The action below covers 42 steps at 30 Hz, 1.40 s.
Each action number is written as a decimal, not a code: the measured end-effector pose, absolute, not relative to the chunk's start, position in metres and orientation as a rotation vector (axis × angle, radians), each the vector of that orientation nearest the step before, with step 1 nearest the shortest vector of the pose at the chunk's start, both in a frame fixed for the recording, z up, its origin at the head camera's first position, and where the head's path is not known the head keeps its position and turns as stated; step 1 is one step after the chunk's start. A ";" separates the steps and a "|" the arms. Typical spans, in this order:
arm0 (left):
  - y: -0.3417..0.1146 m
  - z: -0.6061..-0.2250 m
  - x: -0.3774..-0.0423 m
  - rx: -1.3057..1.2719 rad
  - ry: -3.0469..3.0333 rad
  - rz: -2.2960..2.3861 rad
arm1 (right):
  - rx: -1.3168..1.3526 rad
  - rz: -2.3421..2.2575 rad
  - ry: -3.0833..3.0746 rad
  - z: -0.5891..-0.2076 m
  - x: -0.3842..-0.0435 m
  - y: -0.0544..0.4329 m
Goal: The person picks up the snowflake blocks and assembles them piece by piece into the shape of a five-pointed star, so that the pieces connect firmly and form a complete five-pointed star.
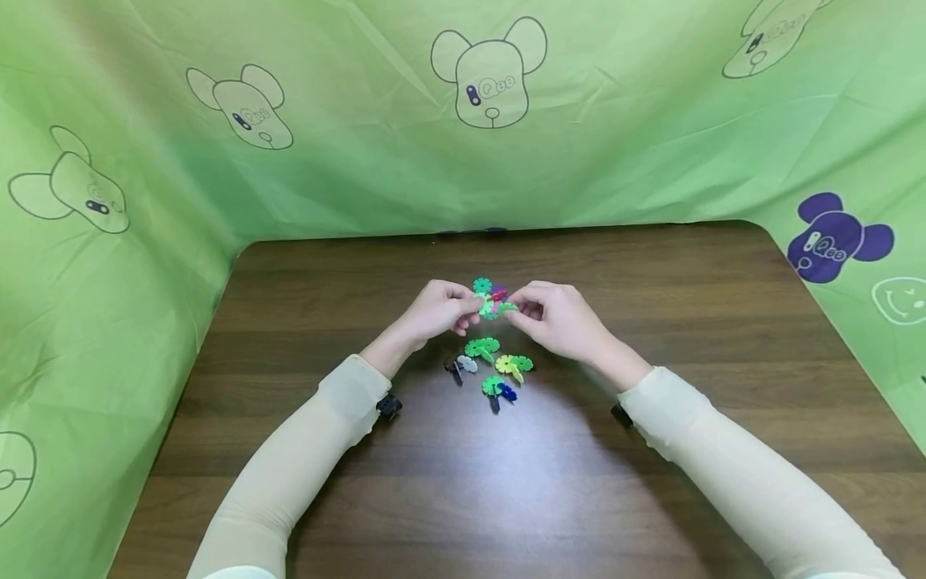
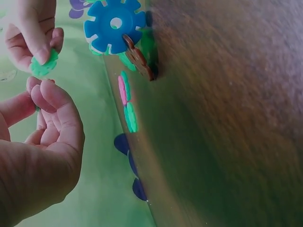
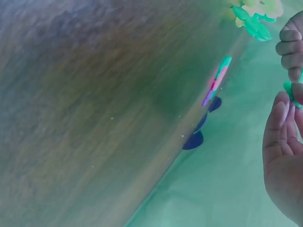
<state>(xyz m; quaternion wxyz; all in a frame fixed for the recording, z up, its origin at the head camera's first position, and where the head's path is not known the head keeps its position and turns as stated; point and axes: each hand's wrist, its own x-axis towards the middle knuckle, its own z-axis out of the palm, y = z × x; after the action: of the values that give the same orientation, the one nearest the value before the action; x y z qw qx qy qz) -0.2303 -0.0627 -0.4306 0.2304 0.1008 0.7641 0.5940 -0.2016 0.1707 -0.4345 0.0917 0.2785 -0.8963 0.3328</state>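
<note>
Pinching a green notched disc (image 2: 44,65) between thumb and fingers of the right hand (image 1: 560,318). Gripping a second green piece (image 1: 485,305) with thumb and fingers of the left hand (image 1: 443,310), mostly hidden from both wrist views. Held close together above the far part of the worktop (image 1: 347,458); cannot tell whether touching. Overlapping, in the head view, with a flat group of green, pink and purple discs (image 2: 124,90) lying on the wood. Set out nearer the person as an all-green cluster (image 1: 481,347), a grey-and-dark cluster (image 1: 466,364), a yellow-and-green cluster (image 1: 514,364) and a green-and-blue cluster (image 1: 492,386). Covered to the wrists by pale sleeves (image 1: 268,490). Surrounded by green cloth (image 1: 362,161) printed with bear heads.
</note>
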 end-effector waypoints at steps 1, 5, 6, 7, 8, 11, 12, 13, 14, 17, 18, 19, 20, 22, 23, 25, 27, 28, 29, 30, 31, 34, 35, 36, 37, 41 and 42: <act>-0.062 -0.431 -0.230 0.276 2.100 1.638 | 0.833 0.975 -2.643 -0.434 -0.201 0.170; -0.061 -0.430 -0.229 0.270 2.099 1.651 | 0.870 0.904 -2.568 -0.432 -0.197 0.167; -0.060 -0.430 -0.229 0.269 2.097 1.656 | 0.879 0.882 -2.553 -0.432 -0.196 0.167; -0.060 -0.429 -0.228 0.270 2.099 1.658 | 0.888 0.863 -2.539 -0.432 -0.196 0.166; -0.060 -0.429 -0.228 0.270 2.098 1.660 | 0.894 0.844 -2.528 -0.432 -0.196 0.166; -0.058 -0.429 -0.227 0.272 2.094 1.667 | 0.910 0.806 -2.494 -0.433 -0.195 0.164; -0.058 -0.429 -0.226 0.272 2.093 1.669 | 0.917 0.800 -2.480 -0.434 -0.195 0.164; -0.057 -0.429 -0.226 0.272 2.094 1.670 | 0.923 0.792 -2.464 -0.434 -0.195 0.164; -0.056 -0.430 -0.226 0.271 2.093 1.674 | 0.929 0.786 -2.447 -0.435 -0.195 0.163; -0.054 -0.430 -0.224 0.265 2.103 1.689 | 0.954 0.756 -2.390 -0.436 -0.195 0.163; -0.054 -0.430 -0.223 0.262 2.108 1.694 | 0.965 0.743 -2.370 -0.436 -0.195 0.163; -0.053 -0.431 -0.222 0.257 2.112 1.701 | 0.975 0.730 -2.354 -0.437 -0.195 0.162; -0.052 -0.431 -0.222 0.250 2.115 1.709 | 0.986 0.717 -2.340 -0.437 -0.195 0.162; -0.051 -0.431 -0.220 0.236 2.117 1.726 | 1.001 0.694 -2.326 -0.437 -0.194 0.162; -0.051 -0.431 -0.219 0.230 2.117 1.733 | 1.007 0.686 -2.324 -0.437 -0.194 0.162; -0.050 -0.430 -0.218 0.216 2.111 1.745 | 1.019 0.666 -2.326 -0.436 -0.194 0.161; -0.050 -0.429 -0.217 0.207 2.110 1.750 | 1.035 0.643 -2.334 -0.434 -0.194 0.160; -0.050 -0.429 -0.217 0.202 2.113 1.750 | 1.045 0.633 -2.336 -0.433 -0.194 0.159; -0.050 -0.429 -0.216 0.196 2.115 1.749 | 1.056 0.622 -2.336 -0.433 -0.194 0.159; -0.049 -0.429 -0.216 0.190 2.116 1.749 | 1.065 0.611 -2.337 -0.432 -0.194 0.159; -0.049 -0.430 -0.216 0.185 2.118 1.751 | 1.075 0.599 -2.336 -0.431 -0.194 0.158; -0.046 -0.433 -0.214 0.172 2.113 1.759 | 1.097 0.575 -2.329 -0.432 -0.192 0.159; -0.045 -0.434 -0.213 0.168 2.107 1.765 | 1.103 0.568 -2.325 -0.432 -0.192 0.159; -0.045 -0.435 -0.213 0.168 2.102 1.770 | 1.106 0.563 -2.323 -0.432 -0.191 0.159; -0.045 -0.435 -0.213 0.171 2.101 1.774 | 1.108 0.559 -2.320 -0.432 -0.191 0.159; -0.048 -0.435 -0.213 0.186 2.125 1.784 | 1.102 0.576 -2.329 -0.429 -0.192 0.157; -0.050 -0.434 -0.214 0.190 2.128 1.783 | 1.105 0.587 -2.336 -0.428 -0.193 0.157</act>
<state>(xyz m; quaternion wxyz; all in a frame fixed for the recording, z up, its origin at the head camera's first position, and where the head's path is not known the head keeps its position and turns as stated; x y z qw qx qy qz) -0.2138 -0.0495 -0.4342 0.1785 0.0670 0.7523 0.6306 -0.1933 0.1567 -0.4285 0.2433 0.4044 -0.8551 0.2148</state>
